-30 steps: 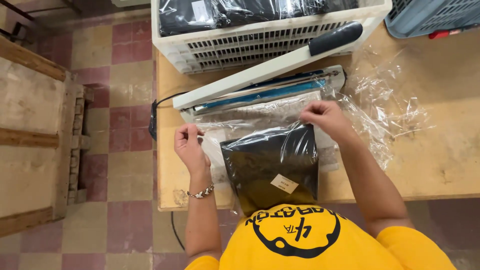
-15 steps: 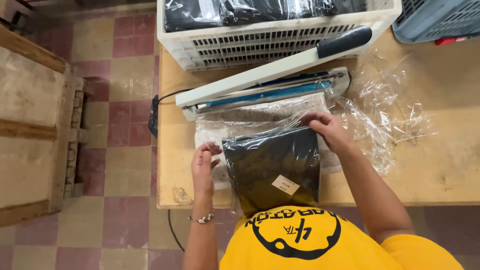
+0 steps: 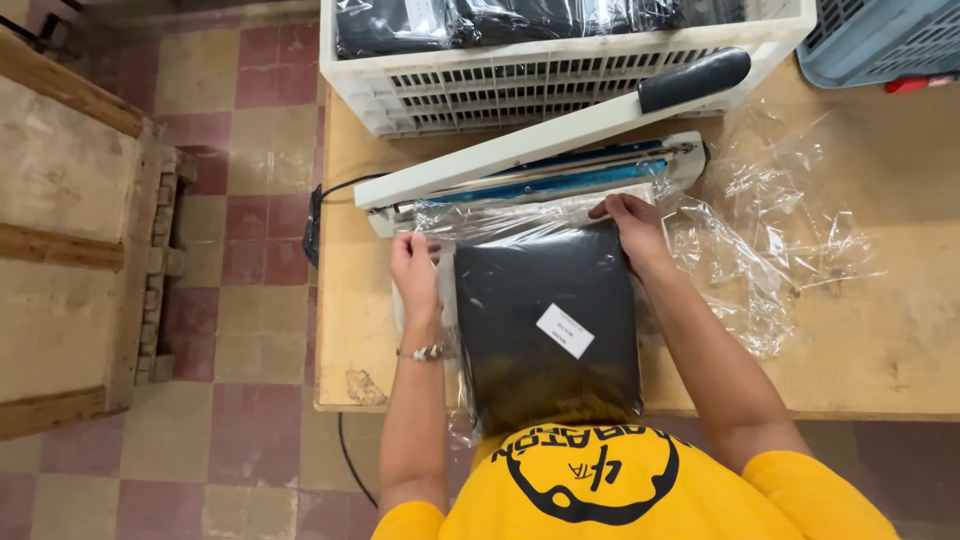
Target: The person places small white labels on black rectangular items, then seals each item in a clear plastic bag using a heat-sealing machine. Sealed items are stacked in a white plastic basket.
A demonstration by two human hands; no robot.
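Observation:
A folded black garment with a small white label lies inside a clear plastic bag (image 3: 548, 320) on the wooden table (image 3: 880, 370). My left hand (image 3: 413, 268) pinches the bag's left top corner. My right hand (image 3: 630, 222) holds the right top corner. The bag's open mouth lies against the front of a white heat sealer (image 3: 540, 165), whose lever arm with a black handle is raised.
A white slatted crate (image 3: 560, 70) with several bagged black garments stands behind the sealer. Loose clear plastic bags (image 3: 780, 230) lie to the right. A blue-grey basket (image 3: 880, 40) sits at the back right. A wooden pallet (image 3: 70, 230) lies on the tiled floor at left.
Both hands have pulled the bag flat and slid its open end forward to the sealer. The garment now lies smooth instead of bunched.

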